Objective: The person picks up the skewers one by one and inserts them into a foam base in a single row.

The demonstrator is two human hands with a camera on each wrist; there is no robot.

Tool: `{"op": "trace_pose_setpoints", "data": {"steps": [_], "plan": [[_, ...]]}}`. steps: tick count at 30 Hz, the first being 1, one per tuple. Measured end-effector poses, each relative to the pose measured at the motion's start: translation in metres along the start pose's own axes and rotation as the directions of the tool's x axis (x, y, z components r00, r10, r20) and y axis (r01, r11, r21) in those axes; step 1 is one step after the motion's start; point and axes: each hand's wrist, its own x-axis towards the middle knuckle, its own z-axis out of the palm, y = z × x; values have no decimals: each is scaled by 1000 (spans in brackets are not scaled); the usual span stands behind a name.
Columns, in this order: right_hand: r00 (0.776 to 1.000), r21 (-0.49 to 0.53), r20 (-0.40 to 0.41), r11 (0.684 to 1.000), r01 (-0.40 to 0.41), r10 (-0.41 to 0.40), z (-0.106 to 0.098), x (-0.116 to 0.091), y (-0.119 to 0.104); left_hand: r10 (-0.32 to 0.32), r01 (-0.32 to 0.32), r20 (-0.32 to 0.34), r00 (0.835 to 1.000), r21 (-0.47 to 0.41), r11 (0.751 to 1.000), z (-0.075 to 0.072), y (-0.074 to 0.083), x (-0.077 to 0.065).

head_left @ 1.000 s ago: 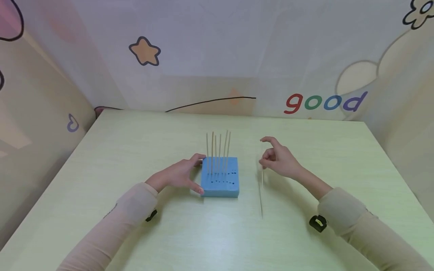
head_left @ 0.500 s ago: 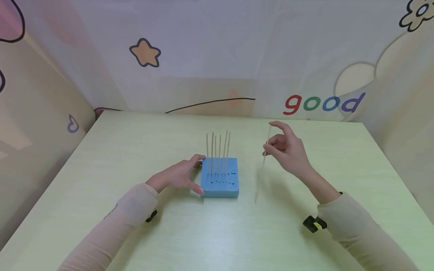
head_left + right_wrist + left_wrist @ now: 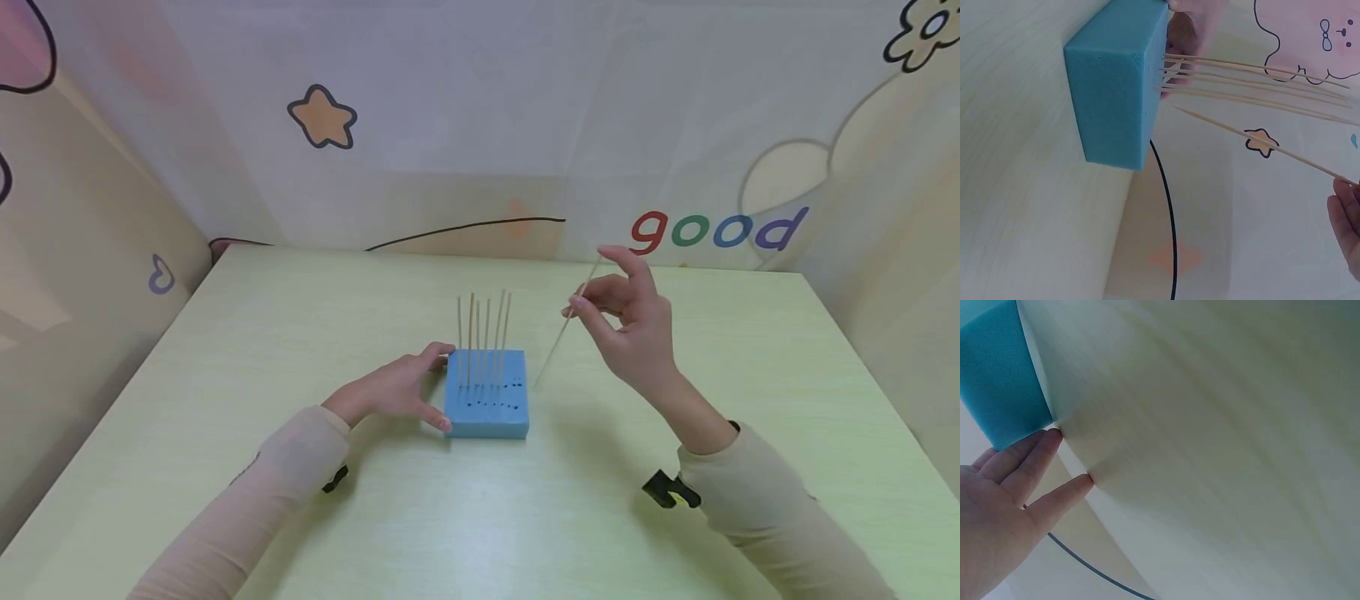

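Note:
A blue foam block (image 3: 486, 423) lies on the table with several thin bamboo skewers (image 3: 470, 337) standing in a row in it. Small dark holes dot its top in front of and beside them. My left hand (image 3: 397, 385) rests at the block's left side, thumb at the front corner and forefinger at the back corner; its fingers (image 3: 1041, 453) look straight in the left wrist view. To the right, above the table, my right hand (image 3: 633, 325) pinches another bamboo skewer (image 3: 1235, 130), forefinger at its upper end. The skewer slants down-left, its pointed tip close to the block's right side.
The pale green table (image 3: 225, 350) runs back to a printed cloth backdrop (image 3: 465, 100). Side cloths stand at left and right. Each wrist wears a black strap device (image 3: 671, 490).
My right hand has risen and moved slightly left with the skewer, which swung from nearly upright to slanted, its lower tip now nearer the block. The left hand and block have stayed put.

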Motion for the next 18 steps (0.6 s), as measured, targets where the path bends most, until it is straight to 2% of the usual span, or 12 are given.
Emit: {"op": "trace_pose_setpoints", "data": {"steps": [6, 12, 18], "plan": [[996, 25, -14, 996, 87, -86, 16, 4, 2, -1, 1, -2, 1000, 0, 1000, -1, 1, 1], [984, 3, -1, 984, 175, -175, 29, 4, 5, 9, -9, -1, 1000, 10, 1000, -1, 1, 0], [978, -2, 21, 978, 207, -207, 36, 3, 7, 8, -8, 4, 1000, 13, 1000, -1, -1, 1]]}}
